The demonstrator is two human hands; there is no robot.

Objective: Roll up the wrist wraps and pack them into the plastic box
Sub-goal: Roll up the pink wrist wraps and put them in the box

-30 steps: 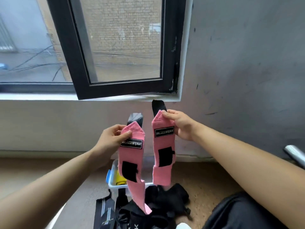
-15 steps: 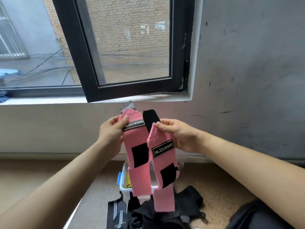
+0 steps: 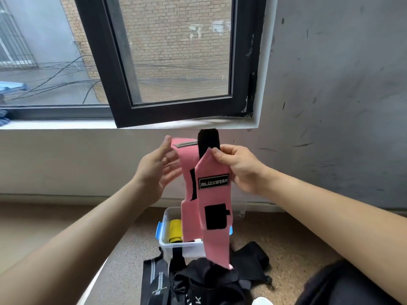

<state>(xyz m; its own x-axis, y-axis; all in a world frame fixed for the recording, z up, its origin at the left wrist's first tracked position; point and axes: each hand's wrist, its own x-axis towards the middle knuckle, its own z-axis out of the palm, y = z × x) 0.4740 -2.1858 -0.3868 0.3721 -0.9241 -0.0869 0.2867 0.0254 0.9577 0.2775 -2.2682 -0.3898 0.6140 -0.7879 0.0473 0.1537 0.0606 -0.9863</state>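
Observation:
Two pink wrist wraps hang in front of me, overlapping. The front pink wrap [image 3: 214,216] carries a black label and a black hook patch, and my right hand [image 3: 240,168] pinches its pointed top by the black end strap. The rear pink wrap [image 3: 187,164] hangs just behind it on the left. Fingers straight and spread, my left hand [image 3: 156,172] lies against the rear wrap's left edge without curling round it. The clear plastic box [image 3: 166,244] with blue latches stands on the floor below, partly hidden by the wraps, and holds a yellow roll [image 3: 175,231].
Black wraps with grey stripes [image 3: 155,282] and a pile of black straps [image 3: 211,280] lie on the speckled floor in front of the box. A grey wall and an open black window frame [image 3: 176,113] stand behind. My dark trouser leg [image 3: 352,285] fills the lower right.
My hands came together, so the two pink wraps now overlap instead of hanging side by side. My left hand let go of its wrap and opened.

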